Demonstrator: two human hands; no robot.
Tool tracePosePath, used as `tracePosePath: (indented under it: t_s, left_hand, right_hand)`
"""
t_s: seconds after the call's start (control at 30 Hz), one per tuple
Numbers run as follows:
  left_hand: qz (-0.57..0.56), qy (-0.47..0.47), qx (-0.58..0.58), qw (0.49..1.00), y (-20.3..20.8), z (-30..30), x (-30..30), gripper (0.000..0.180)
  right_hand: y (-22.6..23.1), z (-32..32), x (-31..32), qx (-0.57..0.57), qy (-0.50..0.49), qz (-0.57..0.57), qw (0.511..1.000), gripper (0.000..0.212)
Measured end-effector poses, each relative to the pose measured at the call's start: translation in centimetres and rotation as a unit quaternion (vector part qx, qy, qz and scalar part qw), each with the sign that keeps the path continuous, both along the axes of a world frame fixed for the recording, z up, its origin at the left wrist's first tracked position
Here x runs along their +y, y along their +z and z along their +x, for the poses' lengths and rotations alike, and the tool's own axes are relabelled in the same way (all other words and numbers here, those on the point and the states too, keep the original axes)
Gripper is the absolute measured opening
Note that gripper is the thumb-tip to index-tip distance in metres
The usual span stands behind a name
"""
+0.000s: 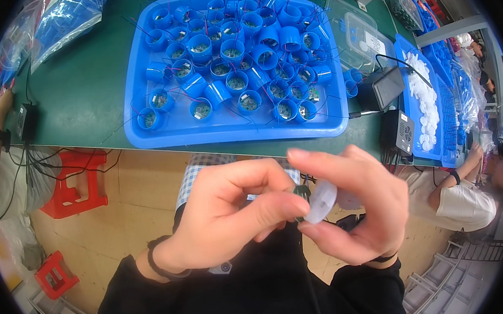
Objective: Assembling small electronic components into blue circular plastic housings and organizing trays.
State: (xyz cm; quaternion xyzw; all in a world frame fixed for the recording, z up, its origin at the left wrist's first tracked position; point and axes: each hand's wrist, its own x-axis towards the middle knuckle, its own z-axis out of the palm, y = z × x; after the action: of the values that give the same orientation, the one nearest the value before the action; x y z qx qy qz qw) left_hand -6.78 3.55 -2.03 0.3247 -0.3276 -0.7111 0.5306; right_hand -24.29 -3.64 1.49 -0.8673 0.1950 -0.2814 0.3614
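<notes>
My left hand (226, 211) pinches a small green circuit board (301, 193) between thumb and index finger. Against the board's right side sits a translucent white plastic cap (323, 200), held in the curled fingers of my right hand (365, 201). Another whitish translucent piece (348, 200) shows inside the right palm, partly hidden by the fingers. Both hands are raised in front of my body, just off the table's near edge. Beyond them, a blue tray (238, 136) holds many blue cups (236, 82) with circuit boards and thin red and black wires inside.
On the right stand a black box-shaped device (398, 132), a dark panel on a stand (381, 88), and a blue tray (417, 148) of white plastic pieces (424, 104). Clear lidded containers (353, 33) lie behind. Co-workers sit left and right; red stools (78, 183) stand at left.
</notes>
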Motion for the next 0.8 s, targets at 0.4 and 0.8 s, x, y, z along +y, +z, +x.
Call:
tracePosePath:
  t_s: [0.4, 0.8]
  left_hand:
    - [0.011, 0.020, -0.011, 1.000, 0.3, -0.3, 0.0, 0.011]
    - [-0.033, 0.021, -0.022, 0.999, -0.6, -0.5, -0.1, 0.012]
  right_hand:
    - [-0.9, 0.2, 0.3, 0.025, 0.016, -0.028, 0.999, 0.060]
    - [-0.9, -0.2, 0.1, -0.061, -0.060, 0.166, 0.982, 0.038]
